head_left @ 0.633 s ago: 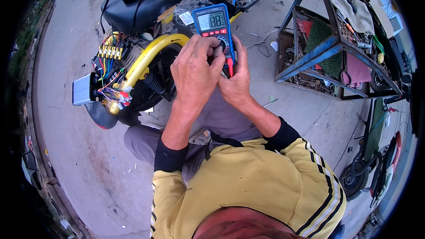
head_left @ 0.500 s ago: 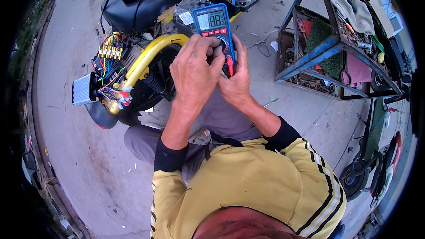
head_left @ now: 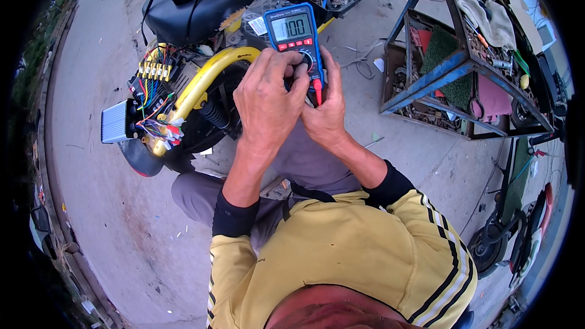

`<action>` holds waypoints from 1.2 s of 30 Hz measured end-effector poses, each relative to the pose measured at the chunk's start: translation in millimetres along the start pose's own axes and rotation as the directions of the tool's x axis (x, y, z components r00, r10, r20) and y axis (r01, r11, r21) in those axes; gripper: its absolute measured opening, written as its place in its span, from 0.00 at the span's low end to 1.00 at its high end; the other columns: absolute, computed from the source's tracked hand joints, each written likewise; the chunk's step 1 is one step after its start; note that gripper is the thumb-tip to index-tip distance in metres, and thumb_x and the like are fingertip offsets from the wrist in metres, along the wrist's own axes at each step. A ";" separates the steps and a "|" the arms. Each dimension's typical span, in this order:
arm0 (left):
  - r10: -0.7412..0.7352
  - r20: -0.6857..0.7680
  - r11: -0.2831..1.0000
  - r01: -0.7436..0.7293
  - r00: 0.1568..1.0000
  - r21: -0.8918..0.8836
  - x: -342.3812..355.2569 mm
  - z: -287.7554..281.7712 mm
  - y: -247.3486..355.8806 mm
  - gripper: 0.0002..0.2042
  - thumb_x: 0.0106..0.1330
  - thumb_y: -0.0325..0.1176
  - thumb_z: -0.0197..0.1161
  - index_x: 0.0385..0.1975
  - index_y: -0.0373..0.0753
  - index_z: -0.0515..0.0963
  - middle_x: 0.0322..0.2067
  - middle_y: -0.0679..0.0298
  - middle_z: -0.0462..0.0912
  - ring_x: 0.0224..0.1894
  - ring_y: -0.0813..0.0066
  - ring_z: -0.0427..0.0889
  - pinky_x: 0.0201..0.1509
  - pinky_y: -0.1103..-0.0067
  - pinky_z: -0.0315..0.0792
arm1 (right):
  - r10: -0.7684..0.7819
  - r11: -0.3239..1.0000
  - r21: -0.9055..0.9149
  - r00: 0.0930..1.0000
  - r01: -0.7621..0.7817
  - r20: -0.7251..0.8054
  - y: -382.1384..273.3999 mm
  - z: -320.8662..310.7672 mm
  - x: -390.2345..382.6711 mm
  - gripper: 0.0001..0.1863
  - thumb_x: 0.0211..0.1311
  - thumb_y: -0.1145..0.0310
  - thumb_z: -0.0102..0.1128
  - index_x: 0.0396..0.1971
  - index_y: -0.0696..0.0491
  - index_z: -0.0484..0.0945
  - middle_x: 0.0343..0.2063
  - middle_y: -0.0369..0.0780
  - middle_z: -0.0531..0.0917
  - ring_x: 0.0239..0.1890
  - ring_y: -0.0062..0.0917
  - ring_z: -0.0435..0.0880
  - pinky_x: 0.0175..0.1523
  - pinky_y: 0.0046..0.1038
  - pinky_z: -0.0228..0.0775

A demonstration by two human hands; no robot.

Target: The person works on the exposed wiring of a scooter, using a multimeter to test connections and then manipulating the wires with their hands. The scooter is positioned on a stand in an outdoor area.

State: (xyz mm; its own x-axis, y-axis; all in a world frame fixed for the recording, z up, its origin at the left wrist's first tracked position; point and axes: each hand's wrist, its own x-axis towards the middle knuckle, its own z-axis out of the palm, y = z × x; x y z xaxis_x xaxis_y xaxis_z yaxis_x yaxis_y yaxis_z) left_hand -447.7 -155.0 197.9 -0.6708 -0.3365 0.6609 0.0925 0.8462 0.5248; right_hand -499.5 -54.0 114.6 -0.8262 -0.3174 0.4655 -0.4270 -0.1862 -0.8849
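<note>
Multimeter [head_left: 295, 36], blue-edged with a dark face, sits at the tips of both hands, ahead of the person's chest, its long axis pointing away from the body and leaning slightly left at the far end. Its right hand [head_left: 323, 119] is the nearer in contact: wrapped about the lower end, it holds the meter with a finger laid along the right edge. The left hand [head_left: 268, 100] comes in from the left side, fingers curled and thumb drawn close to them, just beside or on the round dial [head_left: 307, 59]; whether they grip the knob or something small I cannot tell. That places the dial to the upper right of the left hand, between its fingertips and the right hand's finger. A red probe plug [head_left: 317, 90] stands at the near end, above the right thumb, while the lit screen [head_left: 292, 26] lies beyond both hands, uncovered. Farther left, a yellow tubular frame [head_left: 201, 79] curves past bundled wires [head_left: 163, 127] and a silver finned box [head_left: 116, 123]; beyond is a black rounded shell [head_left: 210, 9]. Well to the right stands a blue metal rack [head_left: 436, 79].
</note>
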 end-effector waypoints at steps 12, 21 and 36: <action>0.013 -0.016 1.000 -0.013 1.000 0.006 -0.2 -1.5 -0.5 0.08 0.59 0.24 0.74 0.36 0.37 0.84 0.27 0.65 0.80 0.27 0.73 0.80 0.33 0.75 0.76 | -0.010 0.999 0.044 1.000 0.009 0.014 -1.1 2.0 0.7 0.50 0.58 0.79 0.76 0.77 0.60 0.55 0.68 0.46 0.68 0.69 0.31 0.73 0.71 0.33 0.71; 0.009 -0.038 0.996 -0.006 0.999 0.087 -0.2 -3.3 6.8 0.08 0.59 0.31 0.75 0.32 0.40 0.82 0.28 0.65 0.80 0.29 0.67 0.82 0.32 0.71 0.76 | 0.005 0.999 0.033 1.000 -0.005 -0.008 -5.4 3.1 0.7 0.50 0.58 0.80 0.76 0.78 0.59 0.55 0.68 0.45 0.69 0.67 0.31 0.75 0.69 0.33 0.74; 0.041 -0.071 0.993 -0.033 0.997 0.110 2.3 1.0 11.3 0.08 0.58 0.31 0.76 0.31 0.40 0.82 0.28 0.66 0.80 0.28 0.69 0.81 0.31 0.72 0.76 | -0.047 0.999 -0.014 0.998 0.047 -0.052 -1.0 -0.7 3.4 0.50 0.60 0.78 0.76 0.78 0.60 0.54 0.66 0.45 0.70 0.65 0.29 0.77 0.69 0.32 0.74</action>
State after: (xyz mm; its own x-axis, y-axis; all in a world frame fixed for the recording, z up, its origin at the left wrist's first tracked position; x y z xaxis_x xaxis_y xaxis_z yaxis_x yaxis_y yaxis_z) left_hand -448.9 -145.8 204.7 -0.6125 -0.3300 0.7183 0.0332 0.8972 0.4404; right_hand -502.2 -54.2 117.0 -0.8231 -0.2594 0.5051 -0.4700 -0.1880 -0.8624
